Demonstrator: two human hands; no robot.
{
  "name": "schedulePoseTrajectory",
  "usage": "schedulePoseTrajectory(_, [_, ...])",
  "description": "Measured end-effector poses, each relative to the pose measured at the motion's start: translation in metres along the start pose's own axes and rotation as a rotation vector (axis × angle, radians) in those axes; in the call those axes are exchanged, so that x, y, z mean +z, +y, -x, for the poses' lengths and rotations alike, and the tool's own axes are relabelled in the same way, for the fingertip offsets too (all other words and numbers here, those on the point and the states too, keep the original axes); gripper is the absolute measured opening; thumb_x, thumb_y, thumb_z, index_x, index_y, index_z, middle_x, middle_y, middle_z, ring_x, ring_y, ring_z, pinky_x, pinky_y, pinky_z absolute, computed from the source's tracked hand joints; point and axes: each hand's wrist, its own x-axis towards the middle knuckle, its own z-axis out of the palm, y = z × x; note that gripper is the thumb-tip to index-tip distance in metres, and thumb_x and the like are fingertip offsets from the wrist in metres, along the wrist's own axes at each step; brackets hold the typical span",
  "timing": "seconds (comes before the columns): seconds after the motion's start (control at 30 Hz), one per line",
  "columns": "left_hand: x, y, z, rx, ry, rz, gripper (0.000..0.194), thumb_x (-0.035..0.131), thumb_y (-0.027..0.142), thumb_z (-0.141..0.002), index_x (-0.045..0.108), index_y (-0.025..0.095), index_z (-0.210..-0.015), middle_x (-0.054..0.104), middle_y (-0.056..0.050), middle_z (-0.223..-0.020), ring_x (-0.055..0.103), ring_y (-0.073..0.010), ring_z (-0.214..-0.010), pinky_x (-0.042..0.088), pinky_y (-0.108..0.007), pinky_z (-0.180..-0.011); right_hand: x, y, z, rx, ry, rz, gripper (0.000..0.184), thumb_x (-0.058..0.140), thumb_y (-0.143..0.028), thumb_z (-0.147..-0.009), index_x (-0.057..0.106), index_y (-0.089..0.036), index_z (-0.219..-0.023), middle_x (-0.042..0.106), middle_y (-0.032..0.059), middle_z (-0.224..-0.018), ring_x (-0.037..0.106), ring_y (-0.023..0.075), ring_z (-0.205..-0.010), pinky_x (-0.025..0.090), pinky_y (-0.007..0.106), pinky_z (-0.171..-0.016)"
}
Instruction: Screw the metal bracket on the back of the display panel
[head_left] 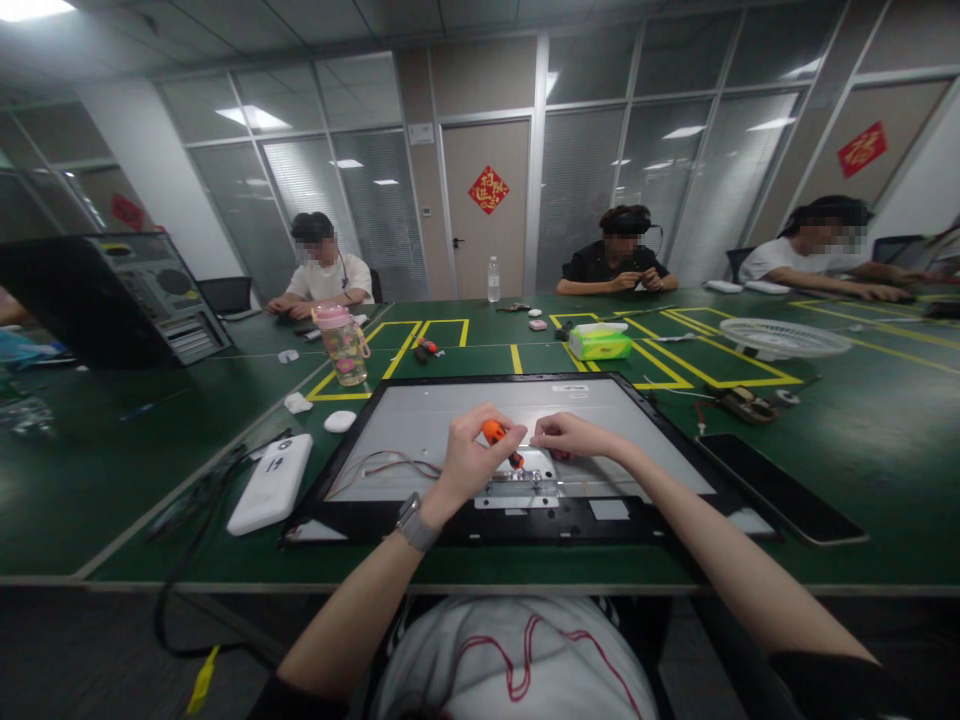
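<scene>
A flat display panel (405,415) with a grey metal back and black frame lies in front of me. My left hand (471,455), with a watch on its wrist, is closed round an orange-and-black screwdriver (493,431). The tool tilts down toward a shiny metal bracket (517,490) at the panel's near edge. Just right of it, my right hand (574,436) hovers low over the panel, its fingers pinched together. Whatever those fingers hold, if anything, is too small to make out. Thin wires (397,460) run across the panel at the left.
A white power bank (271,484) lies left of the panel, a dark phone (780,488) right. Beyond stand a pink-lidded bottle (342,345) and a green tissue pack (600,342). A black computer case (112,300) is at far left. Several people sit across the table.
</scene>
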Motion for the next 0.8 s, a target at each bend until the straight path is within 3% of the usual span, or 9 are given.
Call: schedulePoseTrajectory(0.8, [0.0002, -0.0016, 0.0007, 0.041, -0.051, 0.003, 0.021, 0.055, 0.023, -0.081, 0.059, 0.016, -0.062, 0.053, 0.001, -0.061, 0.049, -0.0098, -0.058, 0.037, -0.023, -0.058, -0.0006, -0.0021, 0.0003, 0.002, 0.006, 0.013, 0.042, 0.052, -0.057, -0.078, 0.052, -0.015, -0.074, 0.051, -0.0023, -0.053, 0.045, 0.0088, -0.044, 0.035, 0.020, -0.043])
